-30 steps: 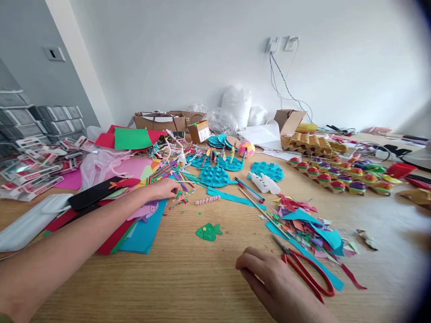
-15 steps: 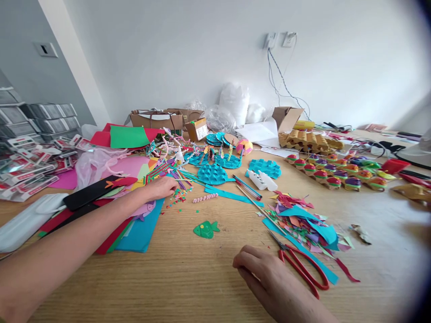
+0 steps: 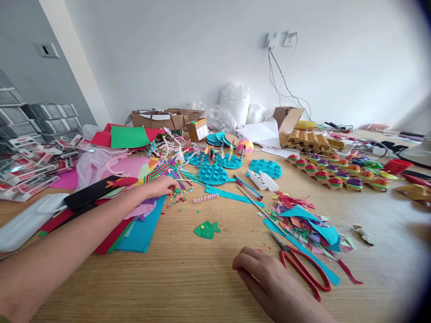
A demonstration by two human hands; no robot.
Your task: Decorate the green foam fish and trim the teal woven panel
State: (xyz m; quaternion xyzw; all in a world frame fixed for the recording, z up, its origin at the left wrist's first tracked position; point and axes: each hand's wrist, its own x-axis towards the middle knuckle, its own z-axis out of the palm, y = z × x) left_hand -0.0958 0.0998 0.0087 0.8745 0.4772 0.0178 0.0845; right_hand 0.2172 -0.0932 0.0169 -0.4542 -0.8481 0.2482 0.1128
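Observation:
My left hand (image 3: 163,185) reaches out to a heap of small paper confetti (image 3: 178,197). Its fingers are bent down and pressed together at the heap's edge; what is in them, if anything, is too small to make out. On the wood in front lies a green paper fish (image 3: 206,229) with a yellow spot. My right hand (image 3: 257,271) rests on the table with its fingers curled and nothing visible in them. Beside it lie red-handled scissors (image 3: 305,269), blades pointing away. A pink twisted paper strip (image 3: 205,198) lies right of the confetti.
Paper scraps (image 3: 308,224) pile up at the right, near two white glue bottles (image 3: 262,180) and pens (image 3: 248,187). Blue egg-carton pieces (image 3: 213,174) stand mid-table. Painted egg cartons (image 3: 340,172) fill the far right. Coloured sheets (image 3: 141,237) and a black phone (image 3: 89,193) lie left.
My left hand has shifted very slightly at the confetti, its fingers dipping a little. My right hand, the fish and the scissors stay practically where they were.

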